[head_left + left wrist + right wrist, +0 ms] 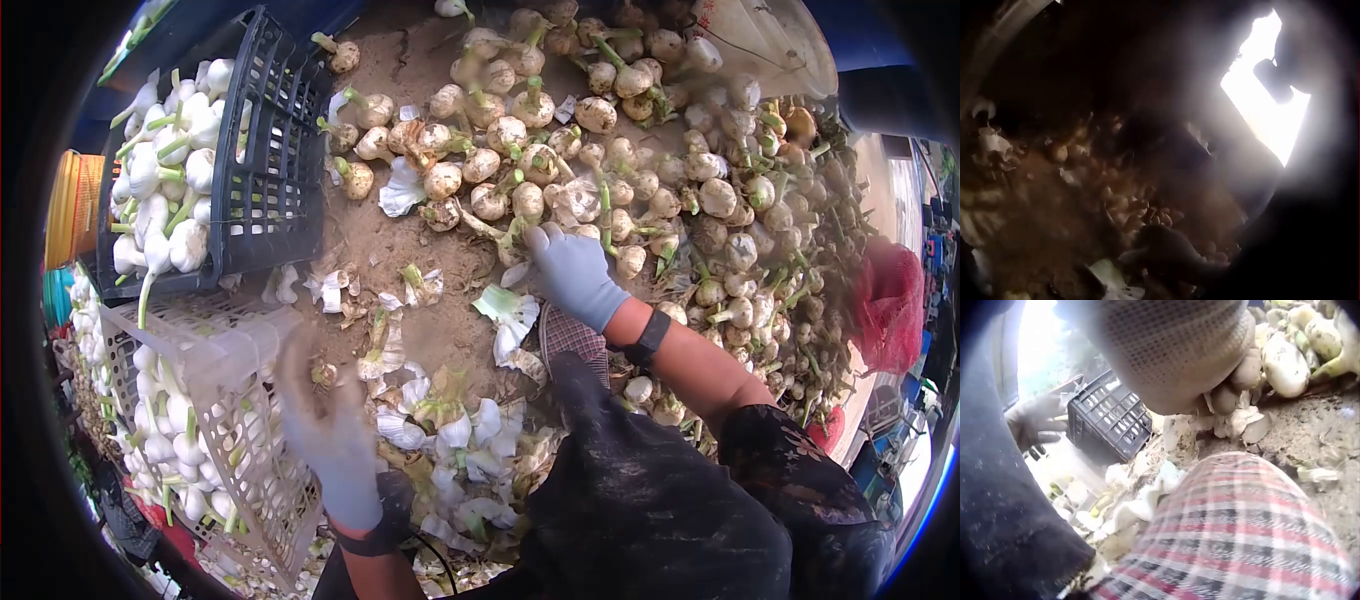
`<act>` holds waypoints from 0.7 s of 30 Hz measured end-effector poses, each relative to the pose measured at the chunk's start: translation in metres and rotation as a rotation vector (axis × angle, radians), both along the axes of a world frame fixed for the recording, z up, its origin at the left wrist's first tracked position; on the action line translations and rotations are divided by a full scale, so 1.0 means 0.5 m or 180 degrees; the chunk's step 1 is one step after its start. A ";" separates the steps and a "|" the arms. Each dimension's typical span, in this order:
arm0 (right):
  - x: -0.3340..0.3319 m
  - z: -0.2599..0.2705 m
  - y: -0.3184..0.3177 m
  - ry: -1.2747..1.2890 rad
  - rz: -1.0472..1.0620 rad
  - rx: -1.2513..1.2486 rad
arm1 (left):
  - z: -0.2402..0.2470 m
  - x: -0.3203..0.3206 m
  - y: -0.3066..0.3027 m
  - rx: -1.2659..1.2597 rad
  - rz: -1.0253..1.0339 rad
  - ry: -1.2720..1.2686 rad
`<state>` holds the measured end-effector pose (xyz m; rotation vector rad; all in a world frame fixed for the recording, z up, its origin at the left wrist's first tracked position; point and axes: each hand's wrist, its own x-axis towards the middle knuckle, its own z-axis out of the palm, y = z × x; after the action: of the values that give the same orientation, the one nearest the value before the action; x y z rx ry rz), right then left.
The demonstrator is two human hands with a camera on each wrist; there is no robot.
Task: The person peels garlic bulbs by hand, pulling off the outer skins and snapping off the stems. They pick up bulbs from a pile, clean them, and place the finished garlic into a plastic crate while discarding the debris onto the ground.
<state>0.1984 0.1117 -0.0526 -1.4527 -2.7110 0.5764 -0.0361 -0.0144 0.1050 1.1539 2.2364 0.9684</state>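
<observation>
Head view: right hand point(575, 275), fingers curled at garlic bulb point(528, 201), 1 o'clock; hold unclear. Left hand point(340, 440), 8 o'clock, blurred, loosely open. Bulb probably light, firm, skin flaky; best pinched at stem.

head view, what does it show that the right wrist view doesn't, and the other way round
Only the head view: the red mesh sack at the right and the yellow container at the left.
Only the right wrist view: the clear knit weave of the right hand's glove.
Both: the dark crate, garlic bulbs, the plaid shoe and the left hand.
</observation>
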 end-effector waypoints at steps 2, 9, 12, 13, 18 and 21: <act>-0.002 0.001 -0.019 0.0093 -0.0497 -0.0188 | -0.121 0.073 -0.045 -0.1071 -0.1689 0.0291; 0.008 0.106 -0.125 0.0896 0.2072 -0.2879 | -0.236 0.140 -0.205 -0.1398 -0.2685 0.0983; 0.048 0.193 0.014 0.0529 0.1147 -0.1827 | -0.276 0.123 -0.328 -0.2096 -0.3620 0.1207; 0.083 0.188 0.071 0.0658 0.0525 -0.1046 | -0.235 0.111 -0.365 -0.2839 -0.3598 0.0653; 0.297 0.152 0.393 -0.0383 -0.1766 0.0473 | -0.178 0.072 -0.366 -0.3591 -0.3686 -0.0120; 0.378 0.033 0.487 0.0288 -0.0981 -0.0601 | -0.172 0.057 -0.367 -0.3608 -0.3860 -0.0418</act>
<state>0.3875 0.3551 -0.0363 -1.7921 -2.3518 0.8705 -0.0075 -0.1981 0.0191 1.3595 1.1224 -0.6183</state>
